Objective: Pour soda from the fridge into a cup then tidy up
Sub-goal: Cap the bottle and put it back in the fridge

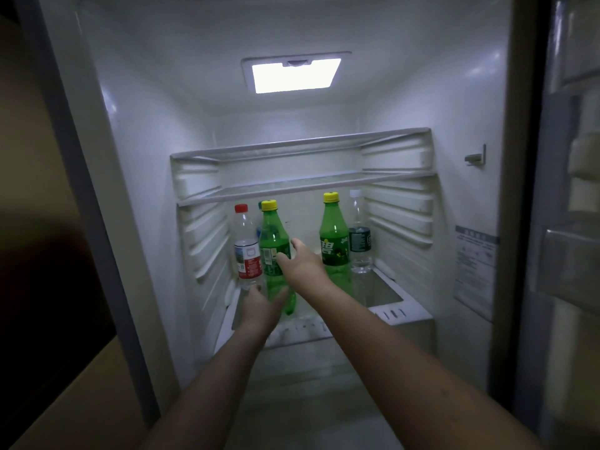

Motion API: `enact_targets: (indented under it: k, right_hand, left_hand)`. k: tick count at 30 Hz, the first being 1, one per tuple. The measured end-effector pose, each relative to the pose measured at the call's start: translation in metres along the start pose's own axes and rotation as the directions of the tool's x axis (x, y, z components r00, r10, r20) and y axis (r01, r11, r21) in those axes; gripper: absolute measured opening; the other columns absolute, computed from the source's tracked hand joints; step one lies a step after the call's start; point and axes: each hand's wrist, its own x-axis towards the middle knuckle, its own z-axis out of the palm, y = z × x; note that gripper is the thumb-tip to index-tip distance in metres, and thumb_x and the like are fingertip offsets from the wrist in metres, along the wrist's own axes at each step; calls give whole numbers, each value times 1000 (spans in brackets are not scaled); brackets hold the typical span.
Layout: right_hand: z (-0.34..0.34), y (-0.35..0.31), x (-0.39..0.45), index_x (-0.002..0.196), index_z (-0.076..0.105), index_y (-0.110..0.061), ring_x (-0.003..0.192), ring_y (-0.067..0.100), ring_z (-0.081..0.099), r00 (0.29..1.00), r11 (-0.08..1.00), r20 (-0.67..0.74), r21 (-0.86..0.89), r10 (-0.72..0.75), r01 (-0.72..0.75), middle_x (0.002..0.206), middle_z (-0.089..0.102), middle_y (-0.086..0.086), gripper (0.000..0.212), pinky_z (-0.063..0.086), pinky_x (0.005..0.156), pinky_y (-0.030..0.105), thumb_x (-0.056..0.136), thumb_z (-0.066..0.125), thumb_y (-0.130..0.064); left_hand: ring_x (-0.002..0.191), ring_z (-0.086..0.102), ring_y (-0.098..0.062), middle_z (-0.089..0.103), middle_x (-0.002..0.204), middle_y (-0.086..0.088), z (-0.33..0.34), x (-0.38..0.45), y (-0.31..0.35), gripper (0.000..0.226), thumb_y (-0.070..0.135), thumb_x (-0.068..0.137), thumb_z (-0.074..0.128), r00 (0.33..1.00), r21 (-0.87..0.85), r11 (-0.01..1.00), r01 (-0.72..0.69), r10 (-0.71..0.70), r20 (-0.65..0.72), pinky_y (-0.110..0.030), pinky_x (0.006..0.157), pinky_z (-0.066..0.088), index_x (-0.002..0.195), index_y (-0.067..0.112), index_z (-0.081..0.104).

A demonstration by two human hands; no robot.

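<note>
Two hands are reaching into the open fridge. Left hand [259, 303], fingers spread, is cupping the near green soda bottle [276, 251] low, probably to steady its base. Right hand [300, 261], fingers also spread, is touching its label, not yet gripping. Farther back, a second green bottle [334, 241] is standing on the same shelf [399, 311].

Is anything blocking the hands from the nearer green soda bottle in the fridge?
Nothing visible. The right hand is already at the label of the green soda bottle, the left hand near its base. The red-capped bottle stands just left of it, off the path.
</note>
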Motion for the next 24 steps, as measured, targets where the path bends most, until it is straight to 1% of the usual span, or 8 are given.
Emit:
enact_targets:
  k: [3,5,7,9,11,13,18,24]
  right_hand:
    - [-2,6,-19,138,41,-14,86,13,47,1000,1000,2,-2,10,-10,128,54,8,42,42,71,28,98,46,-26]
    - [-3,8,-30,138,42,-14,86,11,46,1000,999,-3,-27,22,-23,132,53,7,42,40,67,24,98,47,-26]
    - [-5,9,-42,139,41,-14,78,7,48,999,998,-7,-48,38,-38,131,54,7,43,38,59,22,98,48,-26]
    - [-5,11,-56,142,38,-14,73,5,50,999,997,-4,-60,44,-44,133,53,8,48,39,56,22,97,48,-26]
    - [-5,12,-72,140,42,-12,78,12,54,999,995,5,-92,39,-39,130,55,9,47,46,64,26,96,48,-27]
    - [-6,11,-89,137,45,-11,83,17,56,999,992,22,-120,39,-36,122,59,9,45,49,74,31,95,48,-26]
    - [-14,4,-137,139,44,-15,109,25,56,996,954,71,-297,50,-26,134,54,10,46,45,83,32,96,44,-30]
    - [-29,14,-200,141,43,-17,128,27,43,1000,859,30,-513,6,10,143,46,7,50,38,104,43,97,36,-42]
  left_hand:
    - [109,59,-25,62,125,-5,-12,-29,12,55,53,86,52,1000,140,990,-2,5,-28,-40,94,48,131,21,52]
    - [107,59,-24,61,125,-6,-19,-46,17,46,45,95,48,998,178,983,-51,55,-15,-32,85,44,132,17,51]
    - [95,61,-21,64,113,-5,-25,-63,21,39,42,98,46,994,218,970,-108,107,18,-28,73,42,127,18,53]
    - [93,60,-20,62,106,-2,-31,-81,25,40,49,97,43,991,271,953,-135,130,34,-30,77,45,124,21,54]
    - [106,59,-26,62,115,-3,-35,-95,24,47,60,93,37,990,333,933,-137,119,73,-42,95,45,122,27,54]
    - [111,57,-28,62,120,-2,-39,-112,23,58,69,85,29,985,381,912,-154,113,128,-50,99,43,119,30,55]
    - [121,52,-24,58,133,0,-51,-159,20,56,60,91,33,978,498,842,-208,164,132,-40,95,42,132,27,51]
    - [132,43,-25,45,147,-1,-64,-226,12,55,50,97,32,964,527,808,-261,191,184,-46,105,36,144,24,40]
